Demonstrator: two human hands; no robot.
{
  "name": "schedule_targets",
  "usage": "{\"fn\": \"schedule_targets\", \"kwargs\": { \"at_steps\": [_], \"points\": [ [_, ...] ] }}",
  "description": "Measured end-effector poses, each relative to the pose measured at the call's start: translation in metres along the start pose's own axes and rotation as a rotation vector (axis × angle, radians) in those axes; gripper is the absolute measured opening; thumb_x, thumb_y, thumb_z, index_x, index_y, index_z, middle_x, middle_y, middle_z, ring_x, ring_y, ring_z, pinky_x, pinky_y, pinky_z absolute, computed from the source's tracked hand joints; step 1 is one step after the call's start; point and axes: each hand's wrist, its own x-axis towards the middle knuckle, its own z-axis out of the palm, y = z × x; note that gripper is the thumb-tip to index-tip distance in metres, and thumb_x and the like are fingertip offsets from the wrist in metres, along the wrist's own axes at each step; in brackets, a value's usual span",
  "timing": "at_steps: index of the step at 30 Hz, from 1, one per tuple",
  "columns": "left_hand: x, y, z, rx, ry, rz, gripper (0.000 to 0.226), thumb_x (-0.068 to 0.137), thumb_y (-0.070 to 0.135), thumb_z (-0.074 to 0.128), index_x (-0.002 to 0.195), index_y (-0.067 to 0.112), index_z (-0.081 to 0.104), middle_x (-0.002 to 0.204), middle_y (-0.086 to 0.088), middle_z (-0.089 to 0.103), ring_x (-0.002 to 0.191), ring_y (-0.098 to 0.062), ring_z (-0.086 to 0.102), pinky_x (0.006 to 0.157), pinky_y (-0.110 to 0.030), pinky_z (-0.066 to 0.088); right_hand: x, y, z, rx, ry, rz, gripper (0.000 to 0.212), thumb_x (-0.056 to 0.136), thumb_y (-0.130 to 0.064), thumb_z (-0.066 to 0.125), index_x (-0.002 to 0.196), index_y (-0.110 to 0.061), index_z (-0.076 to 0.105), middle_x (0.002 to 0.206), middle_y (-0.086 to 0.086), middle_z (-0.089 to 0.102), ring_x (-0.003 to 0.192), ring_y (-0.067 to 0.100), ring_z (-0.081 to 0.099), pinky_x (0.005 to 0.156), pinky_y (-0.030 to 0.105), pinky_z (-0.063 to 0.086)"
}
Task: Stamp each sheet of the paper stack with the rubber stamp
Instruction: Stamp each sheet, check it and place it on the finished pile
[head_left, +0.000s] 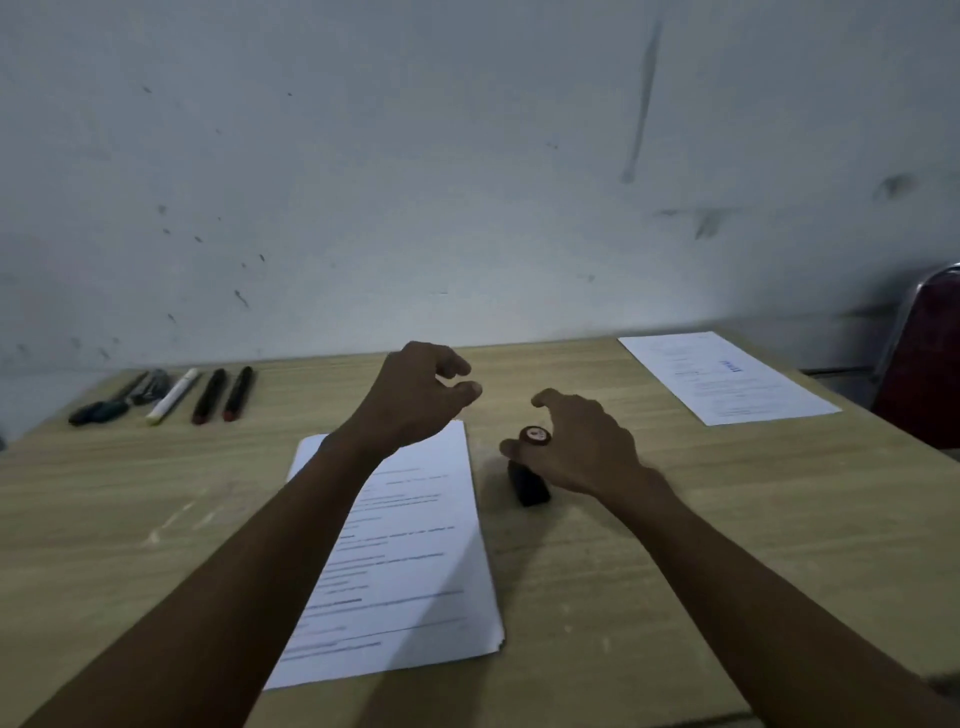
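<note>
Stamp: the rubber stamp (529, 470) stands on the table (675, 545) just beside the right edge of the paper stack, close to the working hand so it can go to the sheet with a short move
Stamp shape: a dark, narrow body that widens to a blocky base, with a round reddish cap on top; it leans a little toward the viewer
Right hand: the right hand (576, 447) is at the stamp, thumb on its left side near the cap, the other fingers curved over the far side; whether it already holds the stamp I cannot tell, because the palm covers the contact
Left hand: the left hand (415, 395) hovers above the top edge of the stack, fingers loosely curled, thumb and forefinger near each other, nothing between them; I judge it is ready to hold down or lift the top sheet
Paper stack: the paper stack (410, 561) lies flat in front of the person, turned slightly, the printed lines blurred; thin white sheets, lower right corner a bit uneven
Stamped sheet: one single sheet (727, 379) lies well apart at the far right of the table, with a blue mark on it; probably a sheet already finished and put aside
Pens: a row of pens and markers (171, 395) lies at the far left, away from the work
Table surface: pale wood grain, smooth and matt, with some light scratches
Wall: grey wall (467, 182), with dark spots and streaks
Chair: a dark red chair (924, 364) with a metal frame, at the right edge
</note>
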Motion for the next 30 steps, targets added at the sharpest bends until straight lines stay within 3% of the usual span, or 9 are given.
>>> {"fn": "schedule_targets", "kwargs": {
  "at_steps": [6, 10, 15, 18, 21, 26, 30],
  "points": [
    [-0.026, -0.052, -0.019, -0.001, 0.013, -0.093, 0.028, 0.083, 0.027, 0.072, 0.107, 0.013, 0.07, 0.11, -0.003, 0.066, 0.088, -0.016, 0.064, 0.074, -0.023, 0.044, 0.003, -0.004, 0.022, -0.058, 0.005, 0.052, 0.037, 0.084, -0.045, 0.067, 0.113, -0.024, 0.058, 0.121, 0.006, 0.057, 0.107, 0.029, 0.058, 0.09, 0.037, 0.048],
    [-0.04, -0.085, -0.025, 0.002, 0.009, -0.144, 0.029, 0.083, 0.027, 0.072, 0.109, 0.014, 0.069, 0.114, -0.003, 0.066, 0.09, -0.014, 0.062, 0.077, -0.023, 0.042, 0.002, -0.016, 0.03, -0.03, 0.088, -0.002, 0.027, 0.089, -0.041, 0.064, 0.109, -0.024, 0.059, 0.114, 0.005, 0.06, 0.103, 0.027, 0.059, 0.086, 0.037, 0.049],
    [-0.052, -0.122, -0.025, 0.169, -0.104, -0.105, 0.051, 0.077, 0.038, 0.076, 0.122, 0.02, 0.062, 0.131, 0.001, 0.057, 0.127, -0.018, 0.047, 0.103, -0.025, 0.033, -0.002, -0.046, 0.043, 0.221, 0.116, -0.14, 0.015, 0.082, -0.035, 0.07, 0.092, -0.025, 0.064, 0.097, -0.001, 0.067, 0.091, 0.019, 0.064, 0.079, 0.036, 0.054],
    [-0.059, -0.138, -0.025, 0.218, -0.25, -0.089, 0.081, 0.063, 0.067, 0.069, 0.133, 0.029, 0.053, 0.148, 0.004, 0.043, 0.141, -0.017, 0.03, 0.116, -0.038, 0.025, -0.005, -0.061, 0.058, 0.237, 0.08, -0.186, 0.013, 0.082, -0.031, 0.07, 0.091, -0.023, 0.064, 0.096, 0.001, 0.067, 0.088, 0.018, 0.064, 0.078, 0.036, 0.055],
    [-0.066, -0.145, -0.021, 0.328, -0.389, -0.075, 0.087, 0.066, 0.072, 0.066, 0.142, 0.036, 0.041, 0.158, 0.007, 0.024, 0.149, -0.018, 0.01, 0.12, -0.042, 0.012, -0.008, -0.068, 0.07, 0.217, 0.067, -0.191, 0.014, 0.082, -0.036, 0.068, 0.09, -0.026, 0.06, 0.095, 0.001, 0.066, 0.088, 0.019, 0.062, 0.078, 0.038, 0.054],
    [-0.078, -0.155, -0.014, 0.328, -0.378, -0.072, 0.087, 0.065, 0.079, 0.048, 0.141, 0.036, 0.043, 0.158, 0.006, 0.026, 0.147, -0.014, 0.017, 0.119, -0.046, 0.013, -0.017, -0.075, 0.077, 0.167, 0.066, -0.254, 0.014, 0.091, -0.028, 0.062, 0.095, -0.018, 0.054, 0.088, 0.0, 0.064, 0.083, 0.021, 0.061, 0.073, 0.038, 0.052],
    [-0.084, -0.163, -0.008, 0.33, -0.321, -0.047, 0.09, 0.064, 0.086, 0.039, 0.141, 0.038, 0.041, 0.158, 0.007, 0.025, 0.147, -0.015, 0.016, 0.119, -0.048, 0.011, -0.022, -0.075, 0.081, 0.091, 0.036, -0.355, 0.012, 0.096, -0.025, 0.053, 0.099, -0.016, 0.045, 0.088, 0.002, 0.058, 0.078, 0.022, 0.055, 0.064, 0.034, 0.041]
  ]
}}
